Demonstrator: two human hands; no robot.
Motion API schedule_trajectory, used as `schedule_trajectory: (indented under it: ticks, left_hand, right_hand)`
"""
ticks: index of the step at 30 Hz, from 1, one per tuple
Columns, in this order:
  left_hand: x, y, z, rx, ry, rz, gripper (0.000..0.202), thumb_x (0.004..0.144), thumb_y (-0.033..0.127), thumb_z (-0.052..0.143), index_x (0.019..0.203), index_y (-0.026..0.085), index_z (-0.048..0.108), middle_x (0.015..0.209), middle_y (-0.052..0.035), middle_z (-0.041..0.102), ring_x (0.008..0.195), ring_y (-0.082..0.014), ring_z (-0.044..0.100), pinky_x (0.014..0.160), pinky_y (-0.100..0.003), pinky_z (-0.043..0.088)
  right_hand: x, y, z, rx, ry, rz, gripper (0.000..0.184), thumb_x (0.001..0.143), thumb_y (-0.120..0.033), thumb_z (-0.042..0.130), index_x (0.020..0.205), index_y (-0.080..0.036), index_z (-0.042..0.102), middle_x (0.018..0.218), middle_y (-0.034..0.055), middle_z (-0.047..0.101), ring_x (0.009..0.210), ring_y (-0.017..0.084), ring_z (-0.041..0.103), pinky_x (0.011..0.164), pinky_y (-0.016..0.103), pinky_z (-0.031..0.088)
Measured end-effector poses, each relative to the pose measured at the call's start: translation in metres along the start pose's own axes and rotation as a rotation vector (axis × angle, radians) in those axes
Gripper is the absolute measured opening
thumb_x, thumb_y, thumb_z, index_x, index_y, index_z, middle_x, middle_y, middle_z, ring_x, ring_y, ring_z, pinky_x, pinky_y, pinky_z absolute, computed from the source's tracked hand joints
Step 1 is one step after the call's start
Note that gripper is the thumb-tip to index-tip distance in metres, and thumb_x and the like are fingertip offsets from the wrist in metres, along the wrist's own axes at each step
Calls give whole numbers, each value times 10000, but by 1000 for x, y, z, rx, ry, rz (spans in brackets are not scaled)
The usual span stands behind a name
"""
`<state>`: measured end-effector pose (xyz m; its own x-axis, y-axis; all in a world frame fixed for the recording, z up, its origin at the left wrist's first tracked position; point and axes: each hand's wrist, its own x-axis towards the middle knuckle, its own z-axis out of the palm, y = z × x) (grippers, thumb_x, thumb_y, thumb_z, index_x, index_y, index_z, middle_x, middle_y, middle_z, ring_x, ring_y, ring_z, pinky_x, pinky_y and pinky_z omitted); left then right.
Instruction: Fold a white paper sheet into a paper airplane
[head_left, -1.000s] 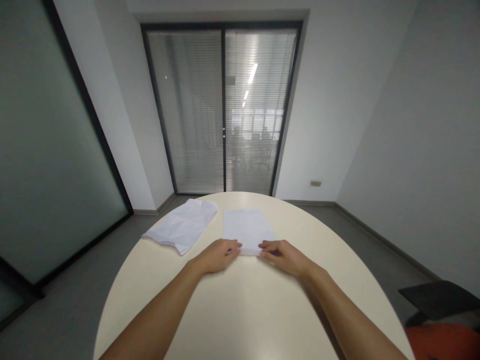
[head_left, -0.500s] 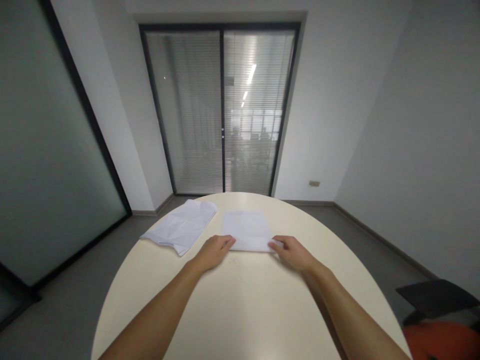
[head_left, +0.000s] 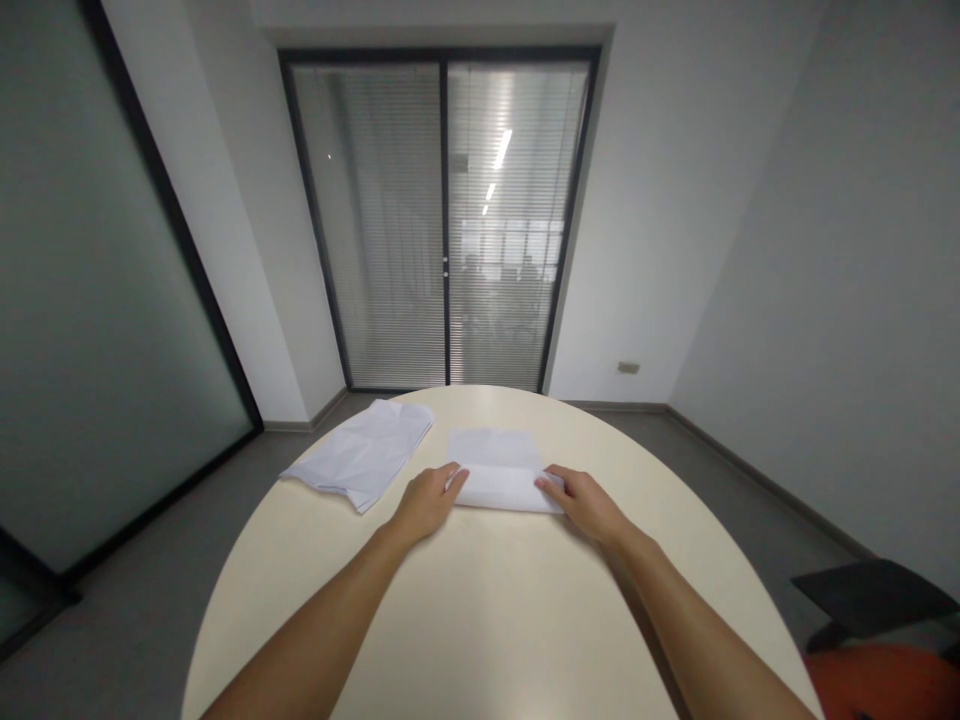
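At the middle of the head view, toward twelve o'clock on the round table (head_left: 487, 620), lies the white sheet (head_left: 501, 488), its far part flat and its near part forming a brighter, slightly bowed band. The left hand (head_left: 429, 502) is at the band's nine o'clock end, its thumb over the edge and the fingers mostly hidden beneath or behind; it appears to pinch the paper. The right hand (head_left: 591, 505) mirrors this at three o'clock, thumb on top, also pinching the edge, as far as can be told. Toward ten o'clock on the tabletop rests a creased white stack (head_left: 367, 450), apart from the sheet, its outer corner reaching the rim.

As a judgement, uneven tension between the two grips could skew the band, leaving its sides out of line. Pressing while the band is bowed could set a crooked crease or wrinkle, and too hard an outward pull could tear thin paper at the thumbs. A wide leftward sweep of the left forearm might catch the stack and tip it over the edge, since it lies so near the rim.
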<state>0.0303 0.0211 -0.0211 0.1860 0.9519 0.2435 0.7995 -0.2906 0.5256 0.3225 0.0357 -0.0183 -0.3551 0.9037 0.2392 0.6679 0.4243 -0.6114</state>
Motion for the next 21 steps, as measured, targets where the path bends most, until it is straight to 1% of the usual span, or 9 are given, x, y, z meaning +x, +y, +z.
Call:
schedule_trajectory:
  ticks: [3,5,8,11,13,16,21]
  left_hand:
    - [-1,-1,1,16,19,-25,421,966,525,426,1107,199,651,967,-109,732,903,-264,673,757,-306,428]
    - [0,-3,3,31,17,-26,410,951,517,460,1120,190,640,977,-116,729,898,-265,670,751,-306,424]
    - [2,-6,6,38,15,-24,337,964,473,451,1026,196,633,865,-85,708,791,-235,647,684,-288,387]
    - [4,-8,7,37,33,-29,299,989,435,415,905,211,595,709,-21,629,662,-186,581,616,-265,322]
    - [5,-8,8,28,41,-29,297,998,420,404,848,219,564,651,7,574,624,-168,545,599,-258,294]
    - [6,-8,7,3,42,-22,302,1003,409,399,810,223,538,632,18,545,622,-162,534,600,-254,291]
    - [6,-9,9,10,43,-29,290,1011,383,394,820,218,538,654,5,567,640,-167,551,611,-256,298]
  right_hand:
    - [0,1,1,-12,26,9,432,959,-554,398,914,-207,652,778,20,677,706,189,579,648,291,398]
    - [0,2,1,-19,44,20,430,965,-551,388,936,-212,650,786,18,680,709,191,583,653,292,402]
    - [1,4,2,-28,74,34,446,964,-569,370,964,-219,646,795,17,682,719,197,592,673,297,419]
    - [2,4,2,-31,108,37,470,975,-581,323,945,-220,622,761,16,658,710,198,586,669,298,420]
    - [2,3,2,-21,125,26,480,988,-572,281,930,-220,601,755,20,647,712,200,582,668,301,418]
    - [1,2,3,6,118,10,459,992,-556,273,926,-222,582,773,25,651,732,207,588,681,305,420]
    - [0,3,1,6,84,38,392,978,-516,331,941,-219,583,786,19,655,742,208,598,680,302,415]
